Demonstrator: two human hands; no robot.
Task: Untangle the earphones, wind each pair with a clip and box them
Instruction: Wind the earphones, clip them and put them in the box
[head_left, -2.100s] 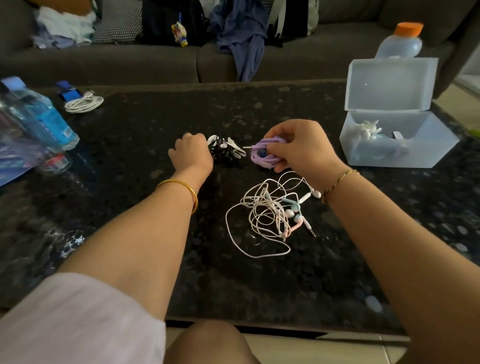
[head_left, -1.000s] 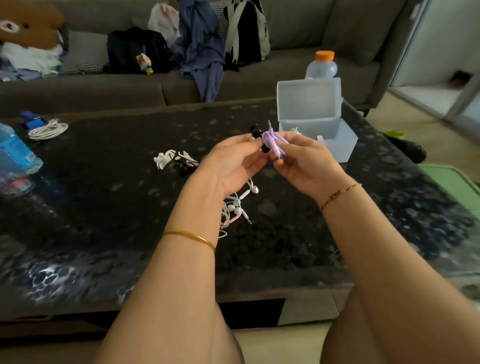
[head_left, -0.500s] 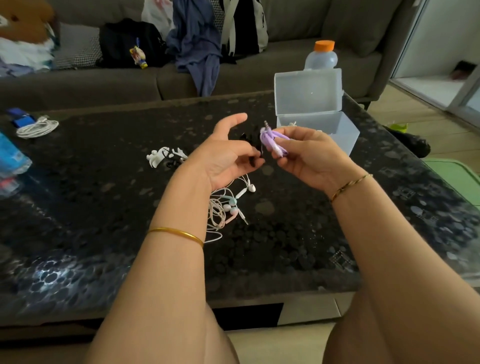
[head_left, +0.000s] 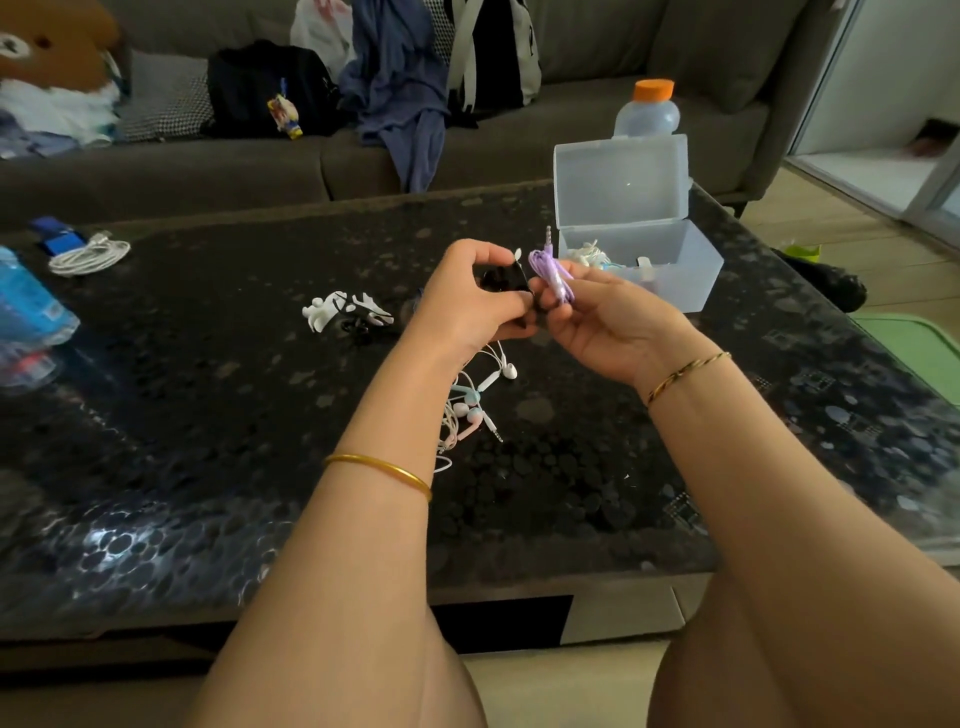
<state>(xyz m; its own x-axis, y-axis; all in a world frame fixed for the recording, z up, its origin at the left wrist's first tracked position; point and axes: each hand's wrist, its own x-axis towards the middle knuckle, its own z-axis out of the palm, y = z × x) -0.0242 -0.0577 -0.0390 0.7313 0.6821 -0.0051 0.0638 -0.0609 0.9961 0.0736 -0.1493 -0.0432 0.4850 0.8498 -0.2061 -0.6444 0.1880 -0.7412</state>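
Note:
Above the black table (head_left: 208, 415), my right hand (head_left: 602, 317) holds a wound purple earphone bundle (head_left: 553, 275) with its jack pointing up. My left hand (head_left: 467, 301) pinches a black clip (head_left: 501, 280) right beside the bundle. Below my hands lies a tangle of white, pink and blue earphones (head_left: 472, 405), partly hidden by my left forearm. Spare white and black clips (head_left: 348, 312) lie to the left. A clear plastic box (head_left: 675, 270) stands open at the right with wound earphones (head_left: 592, 254) inside.
A white coiled cable (head_left: 91, 254) and a blue item lie far left. A blue-labelled bottle (head_left: 26, 312) lies at the left edge. An orange-capped bottle (head_left: 647, 111) stands behind the box. A sofa with bags and clothes runs along the back.
My left hand picked a black clip from the pile and both hands rose off the table. In the last half second the left fingers closed on the clip beside the purple bundle.

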